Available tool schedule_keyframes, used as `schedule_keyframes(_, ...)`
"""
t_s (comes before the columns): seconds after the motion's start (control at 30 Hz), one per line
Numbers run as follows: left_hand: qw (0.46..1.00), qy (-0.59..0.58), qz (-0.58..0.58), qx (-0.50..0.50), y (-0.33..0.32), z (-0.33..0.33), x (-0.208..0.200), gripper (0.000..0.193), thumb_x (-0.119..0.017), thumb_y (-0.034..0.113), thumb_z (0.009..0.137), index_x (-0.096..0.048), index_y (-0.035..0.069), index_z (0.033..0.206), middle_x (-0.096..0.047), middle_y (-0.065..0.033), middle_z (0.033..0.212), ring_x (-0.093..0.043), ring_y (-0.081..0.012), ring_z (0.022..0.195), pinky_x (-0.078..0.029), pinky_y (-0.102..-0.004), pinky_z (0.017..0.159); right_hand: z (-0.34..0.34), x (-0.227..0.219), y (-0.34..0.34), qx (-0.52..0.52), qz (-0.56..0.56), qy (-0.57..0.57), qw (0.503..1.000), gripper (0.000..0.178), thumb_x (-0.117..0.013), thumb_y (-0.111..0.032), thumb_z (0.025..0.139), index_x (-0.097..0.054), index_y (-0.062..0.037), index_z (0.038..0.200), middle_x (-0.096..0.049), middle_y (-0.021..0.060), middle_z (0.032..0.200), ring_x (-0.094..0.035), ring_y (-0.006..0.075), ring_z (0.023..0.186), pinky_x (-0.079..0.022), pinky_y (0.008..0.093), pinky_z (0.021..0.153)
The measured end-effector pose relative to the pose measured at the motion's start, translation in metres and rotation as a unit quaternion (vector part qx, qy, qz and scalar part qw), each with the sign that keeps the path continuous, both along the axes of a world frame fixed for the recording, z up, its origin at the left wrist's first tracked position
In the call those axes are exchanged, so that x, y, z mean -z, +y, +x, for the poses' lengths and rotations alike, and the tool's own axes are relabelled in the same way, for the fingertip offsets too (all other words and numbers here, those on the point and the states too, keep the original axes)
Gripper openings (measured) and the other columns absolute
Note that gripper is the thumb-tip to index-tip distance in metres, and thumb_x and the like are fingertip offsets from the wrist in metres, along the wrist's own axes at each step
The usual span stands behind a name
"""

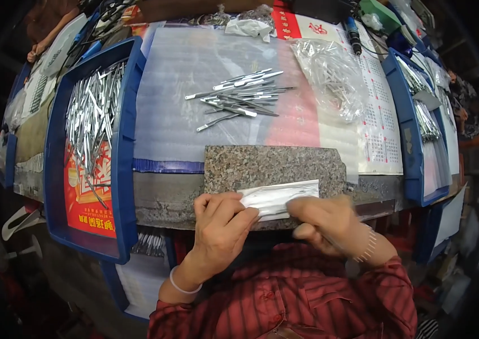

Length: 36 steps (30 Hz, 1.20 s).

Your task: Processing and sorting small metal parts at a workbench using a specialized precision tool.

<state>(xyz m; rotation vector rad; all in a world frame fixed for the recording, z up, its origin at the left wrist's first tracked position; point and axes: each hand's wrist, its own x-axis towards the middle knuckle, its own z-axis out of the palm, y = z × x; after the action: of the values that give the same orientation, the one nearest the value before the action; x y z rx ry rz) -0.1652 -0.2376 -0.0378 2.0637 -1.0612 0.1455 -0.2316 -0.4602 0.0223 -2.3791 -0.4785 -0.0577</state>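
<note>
A flat, white, slightly creased packet of paper or film (273,199) lies over the front part of a speckled granite slab (273,164). My left hand (221,225) grips the packet's left end, its fingers bent and pressed on it. Over the right end is my right hand (327,223), its fingers curled and somewhat blurred. What those fingers hold, if anything, is hidden. Beyond the slab, a loose pile of slim silver metal pieces with flat ends (239,96) rests on a translucent plastic sheet (166,118).
At left stands a blue tray (126,141) holding many similar metal pieces. A clear plastic bag (335,79) with slim pieces lies at the back right. Another blue tray (403,124) stands at far right, near a power screwdriver (353,35). Another person's hand (37,51) shows at upper left.
</note>
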Motion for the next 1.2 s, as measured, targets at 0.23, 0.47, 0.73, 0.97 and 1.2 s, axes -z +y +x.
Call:
schedule_keyframes(0.23,1.0,0.004,-0.011,0.002,0.001,-0.001,0.003,0.022,-0.078,0.005,0.069,-0.069,0.008,0.089,-0.057,-0.0048,0.081,-0.061,-0.0265,0.089,-0.037,-0.0399,0.08,-0.013,0.002,-0.012,0.108,0.127,0.07,0.984,0.035,-0.053,-0.034,0.098,-0.065,-0.0013,0.1,-0.065,0.0152,0.08,-0.066,0.0307,0.066,-0.052,0.0344,0.057)
schedule_keyframes(0.47,1.0,0.005,-0.019,0.004,0.001,-0.001,0.005,0.023,-0.077,0.005,0.07,-0.068,0.008,0.091,-0.057,-0.0042,0.08,-0.061,-0.026,0.09,-0.037,-0.0395,0.081,-0.021,-0.022,0.0,0.205,0.166,0.021,0.964,0.043,-0.05,-0.038,0.098,-0.067,0.0016,0.099,-0.07,0.0148,0.086,-0.069,0.0249,0.067,-0.053,0.0299,0.057)
schedule_keyframes(0.73,1.0,0.011,-0.001,0.015,0.005,0.001,0.003,0.016,-0.065,0.008,0.076,-0.063,0.008,0.092,-0.056,-0.0051,0.088,-0.06,-0.0228,0.095,-0.036,-0.0402,0.085,0.017,0.002,0.029,-0.017,-0.002,-0.004,1.0,0.017,-0.067,-0.019,0.087,-0.058,-0.0055,0.083,-0.06,0.011,0.07,-0.06,0.0287,0.054,-0.044,0.0369,0.045)
schedule_keyframes(0.97,1.0,0.024,0.011,-0.009,0.023,0.005,0.0,0.018,-0.072,0.006,0.076,-0.064,0.008,0.092,-0.057,-0.0047,0.088,-0.06,-0.0257,0.097,-0.036,-0.0406,0.086,0.019,0.012,0.026,-0.005,0.066,-0.009,0.998,0.014,-0.066,-0.017,0.089,-0.061,-0.0042,0.089,-0.06,0.0106,0.07,-0.061,0.0289,0.057,-0.047,0.0357,0.047)
schedule_keyframes(1.2,0.999,0.025,0.018,-0.005,0.028,0.002,-0.001,0.019,-0.069,0.007,0.076,-0.061,0.008,0.093,-0.058,-0.0082,0.094,-0.059,-0.0265,0.1,-0.036,-0.0419,0.088,0.029,-0.007,0.057,-0.061,-0.015,-0.028,0.998,0.024,-0.065,-0.027,0.088,-0.055,-0.0051,0.084,-0.059,0.0101,0.074,-0.061,0.0283,0.057,-0.046,0.0356,0.045)
